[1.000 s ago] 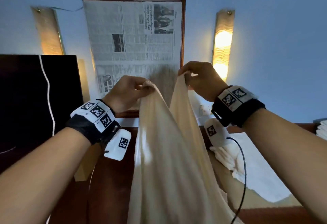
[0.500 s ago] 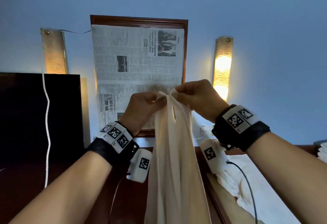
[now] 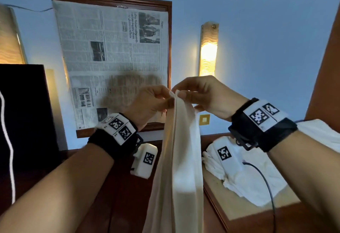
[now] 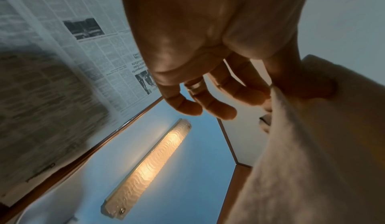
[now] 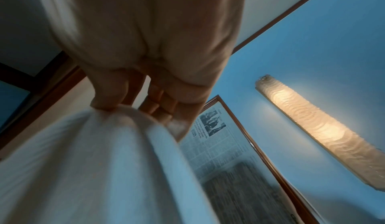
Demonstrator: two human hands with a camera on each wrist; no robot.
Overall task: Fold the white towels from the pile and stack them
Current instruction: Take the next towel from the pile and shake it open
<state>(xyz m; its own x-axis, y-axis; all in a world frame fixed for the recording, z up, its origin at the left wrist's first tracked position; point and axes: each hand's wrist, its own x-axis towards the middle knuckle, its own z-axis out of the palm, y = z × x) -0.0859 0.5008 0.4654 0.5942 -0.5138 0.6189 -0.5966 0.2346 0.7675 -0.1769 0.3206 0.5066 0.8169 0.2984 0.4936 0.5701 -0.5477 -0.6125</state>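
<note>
hands: left hand (image 3: pixel 149 102) and right hand (image 3: pixel 204 95) raised at frame centre, nearly touching, both pinching the top edge of one white towel (image 3: pixel 180 159)
left grip: thumb and forefinger on the cloth edge; in the left wrist view the other fingers (image 4: pixel 216 107) hang loosely curled, holding nothing, ring on one of them
right grip: right wrist view shows the fingertips (image 5: pixel 104 102) bunching the fabric just under them
towel position: hangs straight down from the pinch in two long layers, lower end runs out of the bottom of the frame, so whether it touches anything below cannot be told
handling: judged light, soft, fully limp, no stiffness; it should drape wherever unsupported and not slip from a pinch; corners and the top hem look like the right hold points, one per hand, to keep the edges matched
pile: more white towels (image 3: pixel 248 174) crumpled at right centre on a pale tabletop (image 3: pixel 235 209), just behind the right wrist
stack: none visible that I can tell
surroundings: framed newspaper (image 3: pixel 114 63) on the blue wall at upper centre, lit wall lamp (image 3: pixel 207 49) to its right, second lamp at the far left edge, dark screen (image 3: pixel 25 113) at left
obstructions: black cable (image 3: pixel 266 186) from the right wrist unit trails over the pile and could snag cloth; wrist camera housings hang close to the hanging towel on both sides
</note>
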